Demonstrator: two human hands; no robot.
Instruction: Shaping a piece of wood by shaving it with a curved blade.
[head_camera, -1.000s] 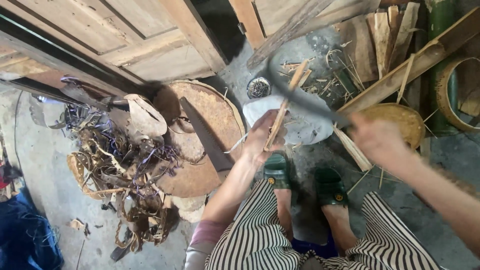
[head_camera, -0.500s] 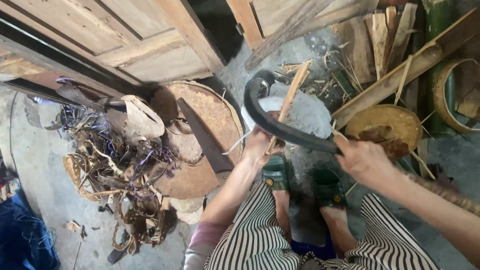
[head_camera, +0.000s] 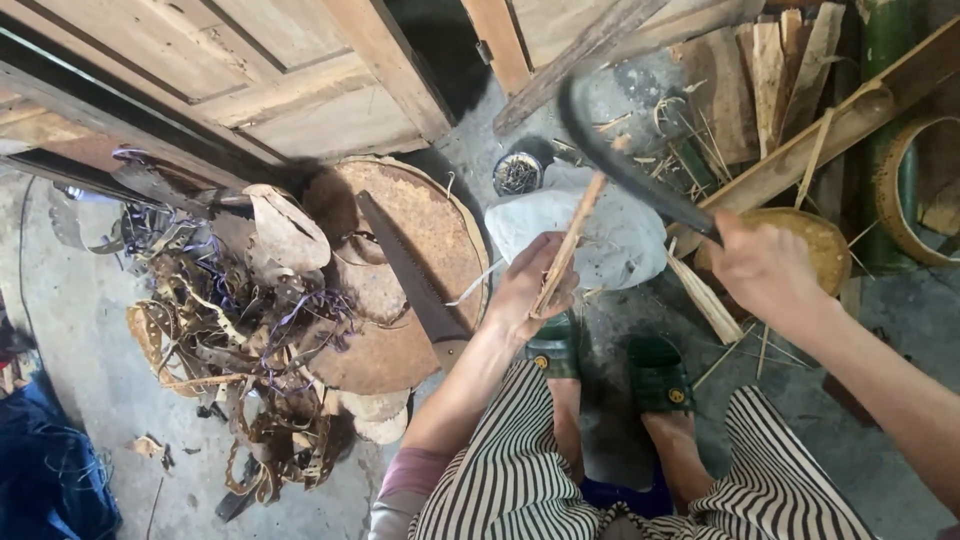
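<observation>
My left hand (head_camera: 527, 285) grips a thin split wooden stick (head_camera: 573, 238) that stands nearly upright, its top reaching up to the right. My right hand (head_camera: 765, 268) holds the handle of a dark curved blade (head_camera: 612, 155), raised so its hooked tip arcs up over the stick's upper end. Below the hands are my striped trousers and green sandals (head_camera: 602, 362). A white sack (head_camera: 620, 235) lies behind the stick.
A rusty round metal disc (head_camera: 425, 250) with a hand saw (head_camera: 408, 272) across it lies to the left, beside a heap of curled bark scraps (head_camera: 225, 330). Split wood and bamboo pieces (head_camera: 800, 110) and a woven basket (head_camera: 815, 240) sit at right. Wooden doors stand behind.
The curved blade has swung up and to the right, from low across the stick to above its top. My left hand kept the stick in about the same place.
</observation>
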